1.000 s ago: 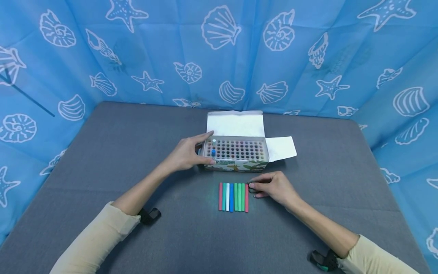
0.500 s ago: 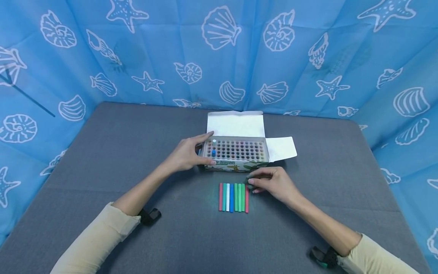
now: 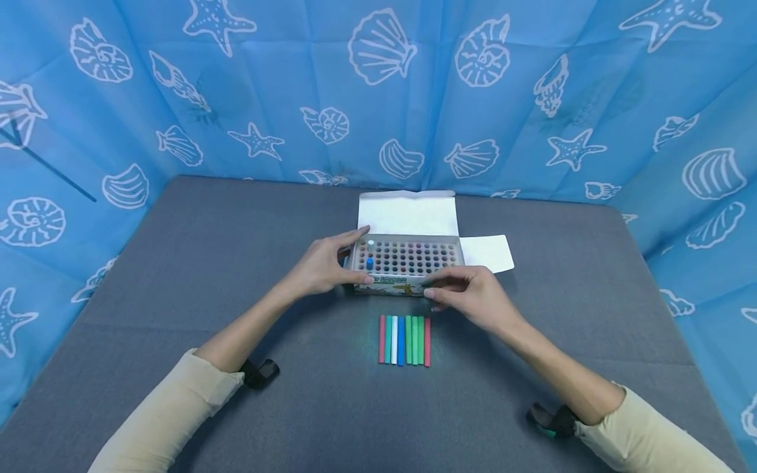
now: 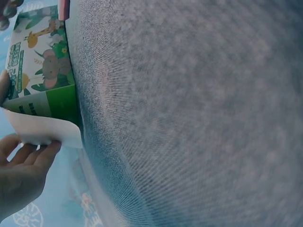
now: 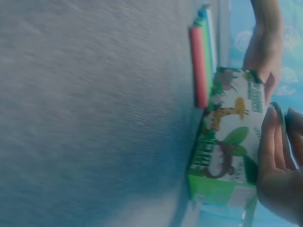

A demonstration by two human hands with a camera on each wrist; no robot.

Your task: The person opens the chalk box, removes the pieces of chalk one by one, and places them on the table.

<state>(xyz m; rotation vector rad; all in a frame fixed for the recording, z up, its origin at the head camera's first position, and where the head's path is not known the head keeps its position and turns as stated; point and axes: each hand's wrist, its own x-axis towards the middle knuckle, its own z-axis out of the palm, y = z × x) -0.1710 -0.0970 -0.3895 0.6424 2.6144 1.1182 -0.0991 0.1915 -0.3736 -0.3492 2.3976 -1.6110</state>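
My left hand [image 3: 319, 264] grips the left end of an open chalk box [image 3: 387, 289], thumb on its front and a finger across the top. In the left wrist view, fingers rest by its white end flap [image 4: 45, 130]. A perforated tray [image 3: 414, 259] fills the box; a white chalk [image 3: 370, 245] and a blue chalk [image 3: 369, 263] stick up from it at the left. My right hand [image 3: 476, 295] hovers at the box's front right edge, fingers loosely bent, fingertips dark green, no chalk showing between them. Below the box lies a row of chalk sticks [image 3: 401, 341].
The row holds red, teal, white, blue and green sticks, side by side. The box's lid [image 3: 408, 213] stands folded back, and a side flap [image 3: 487, 253] sticks out right. Grey cloth [image 3: 296, 407] covers the table; a blue shell-print curtain [image 3: 331, 79] hangs behind.
My right hand has left the top of the rightmost red chalk and moved up to the front edge of the box. The left hand and the chalk row stay put.
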